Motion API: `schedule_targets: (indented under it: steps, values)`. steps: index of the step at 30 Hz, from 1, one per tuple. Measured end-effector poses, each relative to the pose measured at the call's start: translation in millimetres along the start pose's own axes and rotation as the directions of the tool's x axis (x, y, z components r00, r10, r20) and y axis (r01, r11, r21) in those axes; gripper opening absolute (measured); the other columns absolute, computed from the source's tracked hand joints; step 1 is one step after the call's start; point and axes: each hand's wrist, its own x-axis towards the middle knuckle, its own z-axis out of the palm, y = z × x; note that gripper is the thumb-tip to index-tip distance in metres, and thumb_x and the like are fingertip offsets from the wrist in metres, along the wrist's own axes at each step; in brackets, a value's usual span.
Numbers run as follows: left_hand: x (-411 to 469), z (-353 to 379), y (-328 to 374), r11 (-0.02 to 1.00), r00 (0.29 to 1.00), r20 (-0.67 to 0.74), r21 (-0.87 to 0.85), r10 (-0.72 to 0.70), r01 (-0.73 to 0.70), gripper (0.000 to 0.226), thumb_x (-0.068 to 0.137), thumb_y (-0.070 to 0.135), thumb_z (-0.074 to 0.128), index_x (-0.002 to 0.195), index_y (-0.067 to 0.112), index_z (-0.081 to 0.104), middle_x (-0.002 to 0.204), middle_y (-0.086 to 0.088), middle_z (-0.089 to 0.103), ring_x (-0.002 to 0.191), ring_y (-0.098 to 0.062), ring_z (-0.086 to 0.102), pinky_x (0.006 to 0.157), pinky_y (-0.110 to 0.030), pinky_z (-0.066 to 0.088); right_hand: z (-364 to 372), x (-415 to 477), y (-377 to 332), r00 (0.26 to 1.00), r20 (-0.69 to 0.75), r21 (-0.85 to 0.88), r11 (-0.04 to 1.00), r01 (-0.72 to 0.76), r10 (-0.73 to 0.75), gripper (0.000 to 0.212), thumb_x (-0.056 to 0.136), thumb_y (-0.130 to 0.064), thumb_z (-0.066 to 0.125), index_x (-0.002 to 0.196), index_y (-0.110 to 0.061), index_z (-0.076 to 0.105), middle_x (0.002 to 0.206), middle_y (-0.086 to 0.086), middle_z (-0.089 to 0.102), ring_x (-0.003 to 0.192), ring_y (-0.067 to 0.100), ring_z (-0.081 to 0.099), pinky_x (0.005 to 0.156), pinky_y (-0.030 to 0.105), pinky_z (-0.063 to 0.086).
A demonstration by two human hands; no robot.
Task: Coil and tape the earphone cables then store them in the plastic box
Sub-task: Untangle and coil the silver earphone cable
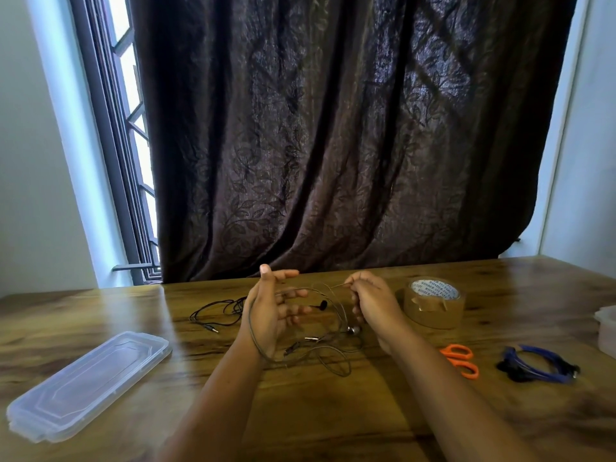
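Stretching both forearms [213, 405] forward over the wooden table [333, 425]. Holding the left hand [273, 315] upright, palm turned inward, fingers spread and fairly straight, with the grey earphone cable [320, 358] looping round its back and wrist. Pinching a stretch of that same cable between thumb and curled fingers of the right hand [370, 301], above the tabletop. Trailing the remaining cable, with earbuds and plug, loose on the wood beneath both hands. Working with black earphones [216, 311] lying uncoiled beyond the left hand, a clear lid [90, 385] at near left, a brown tape roll [433, 305] just beside the right hand, orange scissors [461, 360] and coiled blue earphones [540, 363] further right, and the plastic box [606, 328] cut off at the right edge.
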Motion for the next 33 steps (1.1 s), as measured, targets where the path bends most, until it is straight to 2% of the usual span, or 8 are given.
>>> schedule_targets:
  steps: [4, 6, 9, 13, 17, 22, 27, 33]
  values:
    - [2, -3, 5, 0.979, 0.998, -0.054, -0.199, 0.031, -0.041, 0.058, 0.097, 0.054, 0.018, 0.100, 0.014, 0.061, 0.087, -0.009, 0.067, 0.066, -0.018, 0.069, 0.060, -0.029, 0.052, -1, 0, 4, 0.998, 0.019, -0.299, 0.952, 0.069, -0.066, 0.025, 0.098, -0.016, 0.038, 0.084, -0.019, 0.058, 0.071, -0.002, 0.054, 0.062, 0.013, 0.049, 0.054, 0.025, 0.037]
    - [1, -4, 7, 0.970, 0.997, -0.071, -0.239, 0.031, -0.047, 0.058, 0.097, 0.053, 0.019, 0.101, 0.013, 0.060, 0.090, -0.008, 0.067, 0.074, -0.018, 0.069, 0.059, -0.027, 0.054, -2, 0, 9, 0.990, 0.071, -0.641, 0.755, 0.139, -0.121, 0.021, 0.098, -0.022, 0.040, 0.089, -0.023, 0.058, 0.077, -0.005, 0.059, 0.068, 0.013, 0.056, 0.056, 0.026, 0.039]
    - [-1, -3, 10, 0.963, 0.998, -0.067, -0.267, 0.018, -0.035, 0.057, 0.097, 0.053, 0.022, 0.101, 0.011, 0.061, 0.088, -0.006, 0.070, 0.078, -0.018, 0.070, 0.061, -0.028, 0.055, 0, 0, 12, 0.992, 0.116, -0.791, 0.600, 0.120, -0.046, 0.018, 0.097, -0.025, 0.042, 0.093, -0.023, 0.060, 0.085, -0.005, 0.061, 0.076, 0.012, 0.058, 0.060, 0.027, 0.043]
    - [-1, -1, 9, 0.980, 0.999, -0.038, -0.194, 0.025, -0.032, 0.053, 0.097, 0.051, 0.027, 0.100, 0.011, 0.062, 0.092, -0.004, 0.073, 0.080, -0.016, 0.071, 0.062, -0.028, 0.055, 3, -2, 7, 0.987, 0.098, -0.735, 0.660, 0.159, -0.129, 0.019, 0.097, -0.024, 0.044, 0.105, -0.029, 0.061, 0.098, -0.009, 0.062, 0.075, 0.009, 0.056, 0.068, 0.030, 0.048]
    - [-4, 4, 8, 0.996, 1.000, 0.016, -0.085, 0.006, -0.005, 0.056, 0.096, 0.053, 0.025, 0.102, 0.012, 0.064, 0.098, -0.004, 0.073, 0.082, -0.017, 0.070, 0.064, -0.028, 0.054, 9, -9, -4, 0.930, 0.160, -0.360, 0.857, 0.368, -0.332, 0.022, 0.097, -0.021, 0.048, 0.111, -0.029, 0.063, 0.097, -0.010, 0.064, 0.069, 0.005, 0.057, 0.059, 0.024, 0.046]
    - [-7, 8, 7, 1.000, 0.992, 0.120, -0.013, -0.027, 0.028, 0.060, 0.091, 0.058, 0.029, 0.101, 0.010, 0.064, 0.086, -0.004, 0.072, 0.076, -0.015, 0.068, 0.060, -0.028, 0.055, 16, -12, -4, 0.896, 0.135, -0.400, 0.804, 0.440, -0.423, 0.010, 0.090, -0.024, 0.063, 0.099, -0.026, 0.066, 0.082, -0.012, 0.063, 0.067, -0.002, 0.054, 0.056, 0.013, 0.039]
    - [-8, 6, 4, 0.998, 0.987, 0.155, 0.046, 0.042, -0.050, 0.022, 0.092, 0.020, 0.054, 0.102, 0.004, 0.065, 0.088, -0.007, 0.071, 0.080, -0.015, 0.067, 0.061, -0.024, 0.054, 11, -10, -5, 0.882, 0.099, -0.353, 0.812, 0.465, -0.461, 0.011, 0.089, -0.023, 0.064, 0.095, -0.032, 0.064, 0.075, -0.006, 0.063, 0.067, 0.010, 0.061, 0.058, 0.034, 0.050]
    - [-3, 1, -1, 0.993, 0.996, 0.056, 0.093, 0.072, -0.077, 0.029, 0.097, 0.026, 0.048, 0.102, 0.005, 0.068, 0.091, -0.009, 0.073, 0.079, -0.013, 0.068, 0.062, -0.024, 0.054, 12, -11, -5, 0.883, 0.146, -0.327, 0.820, 0.469, -0.447, 0.013, 0.091, -0.023, 0.062, 0.102, -0.029, 0.067, 0.090, -0.014, 0.066, 0.085, -0.002, 0.061, 0.066, 0.017, 0.050]
